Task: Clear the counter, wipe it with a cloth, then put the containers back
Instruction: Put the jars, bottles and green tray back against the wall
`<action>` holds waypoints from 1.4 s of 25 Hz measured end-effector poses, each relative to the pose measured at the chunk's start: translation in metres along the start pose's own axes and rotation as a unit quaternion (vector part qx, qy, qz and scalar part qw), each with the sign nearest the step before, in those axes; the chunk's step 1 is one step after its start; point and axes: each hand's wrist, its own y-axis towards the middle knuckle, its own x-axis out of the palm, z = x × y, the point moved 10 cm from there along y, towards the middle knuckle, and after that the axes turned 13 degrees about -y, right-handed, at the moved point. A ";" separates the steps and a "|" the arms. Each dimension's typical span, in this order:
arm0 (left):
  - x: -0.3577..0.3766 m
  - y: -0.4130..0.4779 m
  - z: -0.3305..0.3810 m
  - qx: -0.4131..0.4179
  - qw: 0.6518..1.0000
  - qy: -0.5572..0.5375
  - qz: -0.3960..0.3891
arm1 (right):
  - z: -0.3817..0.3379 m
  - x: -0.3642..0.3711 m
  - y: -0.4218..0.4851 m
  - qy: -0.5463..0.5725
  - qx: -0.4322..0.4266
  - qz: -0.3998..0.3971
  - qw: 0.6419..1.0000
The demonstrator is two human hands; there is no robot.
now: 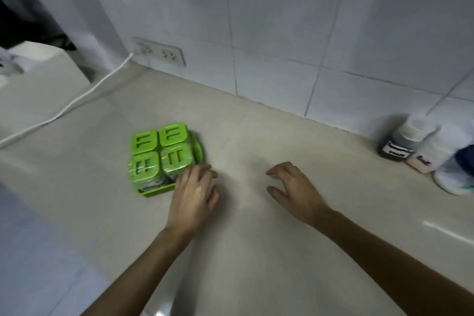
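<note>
Green plastic marked the thing you were working on: a tray [154, 191] carrying four lidded containers [160, 152] packed in a square, standing on the pale counter [256, 226] left of centre, well out from the tiled wall [282, 33]. Your left hand [195, 195] lay just beside the tray's near right corner, fingers loosely spread and curved, tips touching or almost touching the nearest container; it gripped nothing. That placement suited a push or a steadying touch on the set as a whole, I judged, not a lift. Your right hand [292, 187] hovered over bare counter, well apart from the tray, fingers spread and bent like a claw, empty. At the far right, near the wall, stood a dark labelled jar [395, 151] and a white bottle [423, 156], close together, probably moved aside to free the middle. No cloth showed, so I could not tell which stage you had reached.
</note>
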 end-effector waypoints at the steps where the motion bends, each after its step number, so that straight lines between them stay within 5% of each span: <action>1: -0.015 -0.007 -0.023 -0.001 0.999 0.036 0.012 | -0.024 0.011 0.015 0.037 -0.002 -0.023 0.999; 4: -0.060 -0.024 -0.083 -0.062 0.992 0.060 0.095 | -0.080 0.039 0.052 0.187 0.046 -0.077 0.978; 6: -0.080 -0.044 -0.140 -0.216 0.958 -0.081 0.171 | -0.115 0.053 0.073 0.295 0.094 -0.102 0.945; 7: -0.077 -0.056 -0.170 -0.312 0.903 -0.219 0.200 | -0.128 0.058 0.082 0.336 0.110 -0.108 0.929; 9: -0.046 -0.073 -0.204 -0.444 0.739 -0.468 0.197 | -0.138 0.066 0.099 0.377 0.144 -0.089 0.910; 10: -0.033 -0.074 -0.209 -0.466 0.688 -0.530 0.169 | -0.134 0.070 0.104 0.388 0.169 -0.081 0.902; 11: -0.028 -0.070 -0.210 -0.464 0.673 -0.558 0.142 | -0.131 0.073 0.107 0.403 0.189 -0.078 0.892; 17: -0.026 -0.035 -0.178 -0.398 0.724 -0.556 0.088 | -0.100 0.060 0.098 0.464 0.205 -0.079 0.858; 23: 0.011 0.030 -0.073 -0.308 0.770 -0.558 -0.023 | 0.010 0.027 0.042 0.465 0.255 -0.014 0.848; 28: 0.099 0.091 0.037 -0.241 0.778 -0.547 -0.192 | 0.121 -0.023 -0.026 0.414 0.329 0.056 0.847; 35: 0.178 0.142 0.125 -0.199 0.772 -0.537 -0.277 | 0.209 -0.038 -0.085 0.380 0.428 0.107 0.813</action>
